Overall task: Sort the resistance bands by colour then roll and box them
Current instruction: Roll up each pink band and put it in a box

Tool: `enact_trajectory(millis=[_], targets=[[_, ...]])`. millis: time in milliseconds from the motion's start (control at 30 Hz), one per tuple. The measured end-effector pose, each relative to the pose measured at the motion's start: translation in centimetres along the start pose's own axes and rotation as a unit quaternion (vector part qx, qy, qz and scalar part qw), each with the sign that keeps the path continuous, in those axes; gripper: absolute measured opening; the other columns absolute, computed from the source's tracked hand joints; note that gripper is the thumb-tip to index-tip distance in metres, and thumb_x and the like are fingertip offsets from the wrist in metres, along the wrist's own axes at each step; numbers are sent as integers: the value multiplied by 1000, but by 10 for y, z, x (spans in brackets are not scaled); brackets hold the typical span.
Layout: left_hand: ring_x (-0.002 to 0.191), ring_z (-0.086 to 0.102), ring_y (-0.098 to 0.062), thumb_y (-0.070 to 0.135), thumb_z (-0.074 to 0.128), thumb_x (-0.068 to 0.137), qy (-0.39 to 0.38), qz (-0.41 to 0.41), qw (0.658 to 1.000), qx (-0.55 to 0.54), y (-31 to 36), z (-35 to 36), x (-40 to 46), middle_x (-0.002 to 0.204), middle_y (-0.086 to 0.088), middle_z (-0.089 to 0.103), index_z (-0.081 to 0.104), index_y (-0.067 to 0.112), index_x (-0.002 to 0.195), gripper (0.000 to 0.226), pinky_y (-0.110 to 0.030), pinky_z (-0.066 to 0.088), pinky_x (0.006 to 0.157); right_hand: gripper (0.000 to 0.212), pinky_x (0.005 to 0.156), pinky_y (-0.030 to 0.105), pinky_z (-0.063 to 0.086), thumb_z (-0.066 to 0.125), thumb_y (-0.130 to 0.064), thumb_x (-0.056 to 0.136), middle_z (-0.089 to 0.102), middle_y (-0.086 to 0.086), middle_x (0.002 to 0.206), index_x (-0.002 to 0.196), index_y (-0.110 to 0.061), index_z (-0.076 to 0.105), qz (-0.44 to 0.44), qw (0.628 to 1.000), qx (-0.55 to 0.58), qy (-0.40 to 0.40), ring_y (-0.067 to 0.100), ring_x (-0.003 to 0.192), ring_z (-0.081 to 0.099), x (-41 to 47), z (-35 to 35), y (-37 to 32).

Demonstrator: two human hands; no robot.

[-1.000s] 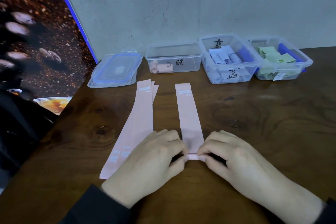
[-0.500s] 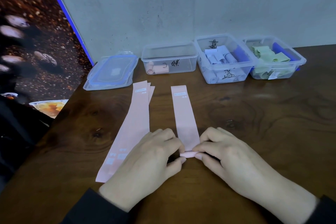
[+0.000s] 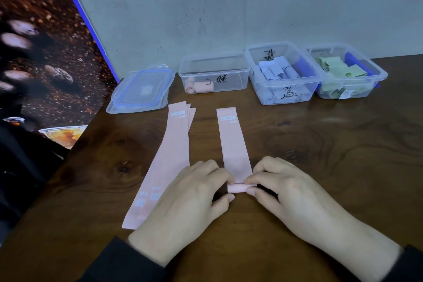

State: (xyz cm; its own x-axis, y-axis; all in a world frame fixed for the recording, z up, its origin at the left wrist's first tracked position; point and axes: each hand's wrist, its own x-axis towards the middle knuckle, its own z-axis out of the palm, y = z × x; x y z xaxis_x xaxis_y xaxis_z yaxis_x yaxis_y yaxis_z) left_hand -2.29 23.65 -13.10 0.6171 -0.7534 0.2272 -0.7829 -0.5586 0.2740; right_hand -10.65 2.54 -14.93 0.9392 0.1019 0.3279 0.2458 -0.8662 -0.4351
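A pink resistance band [image 3: 232, 142] lies flat on the wooden table [image 3: 332, 167], pointing away from me. Its near end is curled into a small roll [image 3: 237, 188]. My left hand [image 3: 185, 204] and my right hand [image 3: 295, 194] pinch that roll from either side with their fingertips. A stack of flat pink bands [image 3: 169, 158] lies to the left, partly under my left hand. At the back stand three clear boxes: one with rolled pink bands [image 3: 214, 75], one with lilac rolls [image 3: 281, 73], one with green bands [image 3: 345, 73].
A stack of clear lids with blue rims [image 3: 140, 91] sits at the back left. A grey wall runs behind the boxes. A dark printed panel [image 3: 41, 52] leans along the table's left edge. Bare wood stretches to the right of my hands.
The roll at the band's near end has grown slightly and my fingertips have moved a little up the band. The flat part of the band is shorter.
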Motion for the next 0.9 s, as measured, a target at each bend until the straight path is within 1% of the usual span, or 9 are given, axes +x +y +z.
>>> enact_trajectory(millis=[133,233,333,400,467,567,700,800,900], targets=[[85,54,-6,40,64,94,3,-9,1000,-9,0,2,2,96,21,56,67,36,106,13,-16,49,71,16,69,24,56,74,-25,93,57,-16,95,108,-26,78,-7,1000,-8,12,7,85,58,1,0,-1],[85,53,-7,39,61,96,6,-11,1000,-12,0,3,3,95,20,55,69,35,107,14,-21,50,71,24,71,21,55,74,-33,90,56,-19,102,114,-31,71,-10,1000,-12,1,3,91,57,0,-1,0],[86,52,-4,39,59,97,9,-13,1000,-8,1,2,3,96,20,56,69,36,108,16,-19,49,74,15,69,23,55,69,-36,92,53,-22,102,106,-34,70,-16,1000,-11,-9,3,90,56,2,-3,2],[87,52,-5,40,58,97,10,-16,1000,-8,2,3,3,99,19,57,68,35,111,18,-15,46,76,14,69,24,55,66,-36,93,54,-20,100,105,-32,73,-14,1000,-10,-8,3,88,56,4,-3,3],[89,52,-5,41,56,97,12,-19,1000,-6,3,3,3,101,18,56,65,35,113,19,-15,44,77,13,70,24,54,70,-31,93,56,-18,98,105,-29,75,-15,1000,-9,-4,4,87,57,6,-2,4],[82,51,-7,38,53,96,17,-11,1000,0,5,4,4,94,16,54,65,34,105,16,-22,49,71,11,70,23,54,72,-27,93,57,-17,96,103,-28,76,-23,1000,-7,-3,4,86,55,9,-2,5],[77,53,-8,35,55,96,26,-20,999,17,7,2,8,89,14,55,71,32,103,17,-23,49,67,16,71,22,53,59,-35,97,53,-20,97,102,-30,73,-26,1000,-6,-8,6,88,55,16,-3,7],[81,52,-8,35,54,100,16,-24,1000,6,8,-1,11,91,15,56,72,33,108,20,-20,47,71,7,70,18,48,60,-31,97,50,-22,98,98,-31,67,-40,999,-2,-23,3,89,51,20,-4,8],[87,51,-8,40,47,102,-2,-27,1000,3,8,-5,13,96,14,54,70,34,113,25,-23,47,76,11,72,16,45,60,-35,97,50,-22,97,96,-32,71,-49,998,2,-34,2,89,50,24,-9,11]])
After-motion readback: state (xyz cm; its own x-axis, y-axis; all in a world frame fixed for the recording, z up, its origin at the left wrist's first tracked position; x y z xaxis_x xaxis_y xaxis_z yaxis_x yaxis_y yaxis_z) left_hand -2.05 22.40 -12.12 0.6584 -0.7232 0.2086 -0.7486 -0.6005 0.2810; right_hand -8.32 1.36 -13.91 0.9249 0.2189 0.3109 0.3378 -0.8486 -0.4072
